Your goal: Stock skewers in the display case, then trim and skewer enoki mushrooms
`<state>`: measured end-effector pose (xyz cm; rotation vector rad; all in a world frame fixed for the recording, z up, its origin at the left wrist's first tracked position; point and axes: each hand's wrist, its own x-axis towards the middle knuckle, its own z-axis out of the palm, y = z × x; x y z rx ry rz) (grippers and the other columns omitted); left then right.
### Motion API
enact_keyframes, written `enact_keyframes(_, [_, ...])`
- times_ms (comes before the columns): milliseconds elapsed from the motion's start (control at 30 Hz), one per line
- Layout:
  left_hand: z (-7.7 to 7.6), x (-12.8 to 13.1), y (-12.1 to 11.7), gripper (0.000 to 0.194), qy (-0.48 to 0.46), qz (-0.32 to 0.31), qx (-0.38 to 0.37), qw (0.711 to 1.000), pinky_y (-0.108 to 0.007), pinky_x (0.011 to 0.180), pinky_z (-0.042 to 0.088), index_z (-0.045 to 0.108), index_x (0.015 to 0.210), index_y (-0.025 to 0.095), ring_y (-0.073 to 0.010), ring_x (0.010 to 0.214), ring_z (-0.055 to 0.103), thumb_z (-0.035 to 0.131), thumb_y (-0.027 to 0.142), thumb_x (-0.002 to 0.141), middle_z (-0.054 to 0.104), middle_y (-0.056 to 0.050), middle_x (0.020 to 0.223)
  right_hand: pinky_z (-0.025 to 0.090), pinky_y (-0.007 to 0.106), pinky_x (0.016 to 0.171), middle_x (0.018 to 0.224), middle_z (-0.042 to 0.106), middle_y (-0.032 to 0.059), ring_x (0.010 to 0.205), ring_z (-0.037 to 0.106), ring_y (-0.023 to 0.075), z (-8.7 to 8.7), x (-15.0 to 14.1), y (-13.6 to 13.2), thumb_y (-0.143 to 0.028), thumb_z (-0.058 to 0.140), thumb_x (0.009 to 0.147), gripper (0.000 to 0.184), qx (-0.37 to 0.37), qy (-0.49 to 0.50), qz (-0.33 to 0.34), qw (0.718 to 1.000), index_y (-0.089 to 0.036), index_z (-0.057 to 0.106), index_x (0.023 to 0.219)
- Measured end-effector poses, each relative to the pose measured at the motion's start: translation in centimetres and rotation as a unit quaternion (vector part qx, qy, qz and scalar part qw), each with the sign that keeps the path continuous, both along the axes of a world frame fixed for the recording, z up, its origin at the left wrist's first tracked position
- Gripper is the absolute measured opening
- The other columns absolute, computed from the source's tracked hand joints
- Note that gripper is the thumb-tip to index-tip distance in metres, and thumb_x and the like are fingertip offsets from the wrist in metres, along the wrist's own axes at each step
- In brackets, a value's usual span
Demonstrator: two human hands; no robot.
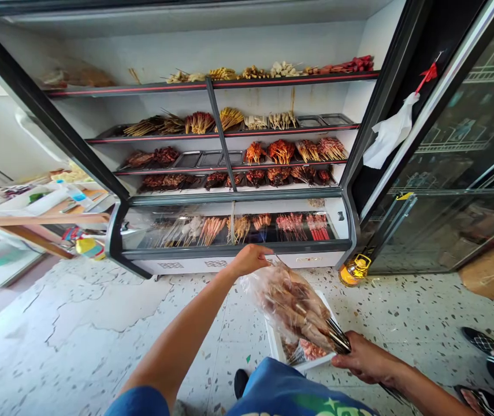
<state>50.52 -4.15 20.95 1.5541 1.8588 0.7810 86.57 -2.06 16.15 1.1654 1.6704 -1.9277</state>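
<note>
A bundle of meat skewers (pixel 303 309), partly wrapped in a clear plastic bag (pixel 257 292), slants across the space before me. Its dark stick ends are gripped by my right hand (pixel 366 357), fingers closed around them. More thin sticks show below that hand. My left hand (pixel 251 260) is closed in a pinch at the bag's upper end; the exact spot between its fingers is small and partly hidden. Beneath the bundle, a white tray (pixel 275 341) holds pinkish raw meat (pixel 311 350) and other skewers. The bundle hides much of this tray.
A display fridge (pixel 251 254) stands ahead, its shelves loaded with several skewer piles. At right are a yellow oil jug (pixel 354 270), a glass-door cooler (pixel 429 231) and a cardboard box (pixel 489 274). Another person's feet (pixel 481 341) show at lower right. A wooden-edged table (pixel 86 218) stands left.
</note>
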Motion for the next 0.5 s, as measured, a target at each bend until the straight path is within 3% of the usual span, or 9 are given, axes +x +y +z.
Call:
enact_keyframes(67, [1.3,-0.1,-0.5,0.058,0.006,-0.007,-0.013,1.0,-0.025,0.065,0.044,0.064,0.12,0.014,-0.019,0.072,0.064,0.071,0.04,0.068,0.072,-0.002,0.076,0.012,0.016,0.03,0.046,0.031,-0.0156,0.035,0.017,0.0012,0.1,0.0,0.0,-0.058,0.077,0.061,0.06,0.001,0.0,-0.004,1.0,-0.023,0.042,0.095])
enact_keyframes(100, [2.0,-0.1,-0.8,0.058,0.023,-0.013,-0.024,0.999,-0.026,0.067,0.044,0.065,0.118,0.015,-0.0199,0.074,0.064,0.072,0.042,0.068,0.072,-0.003,0.078,0.012,0.016,0.03,0.046,0.031,-0.0157,0.035,0.017,0.0013,0.2,-0.1,-0.1,-0.058,0.077,0.061,0.06,-0.001,0.0,-0.005,1.0,-0.023,0.042,0.095])
enact_keyframes(200, [3.2,0.4,-1.5,0.034,0.128,-0.018,-0.05,0.99,-0.031,0.077,0.042,0.073,0.091,0.018,-0.0232,0.079,0.064,0.074,0.043,0.068,0.071,-0.005,0.08,0.012,0.016,0.03,0.046,0.028,-0.0159,0.036,0.015,0.0014,0.5,-0.3,-0.3,-0.06,0.075,0.062,0.059,-0.004,0.01,0.0,1.0,-0.023,0.043,0.095])
enact_keyframes(333, [2.9,1.3,-2.2,0.011,0.191,-0.044,-0.019,0.98,-0.034,0.086,0.038,0.073,0.071,0.02,-0.0217,0.079,0.064,0.069,0.029,0.075,0.072,-0.004,0.077,0.012,0.017,0.03,0.043,0.024,-0.016,0.035,0.014,0.0022,0.9,-0.8,-0.4,-0.067,0.072,0.061,0.061,0.002,0.016,0.015,1.0,-0.023,0.043,0.092])
enact_keyframes(500, [2.9,1.1,-3.0,0.023,0.208,-0.018,0.058,0.976,-0.028,0.07,0.041,0.068,0.066,0.016,-0.0178,0.072,0.062,0.053,0.018,0.083,0.07,-0.007,0.074,0.013,0.017,0.031,0.042,0.025,-0.0157,0.036,0.015,0.0021,1.3,-1.0,-0.5,-0.069,0.073,0.057,0.064,-0.001,0.026,0.018,0.999,-0.022,0.044,0.09])
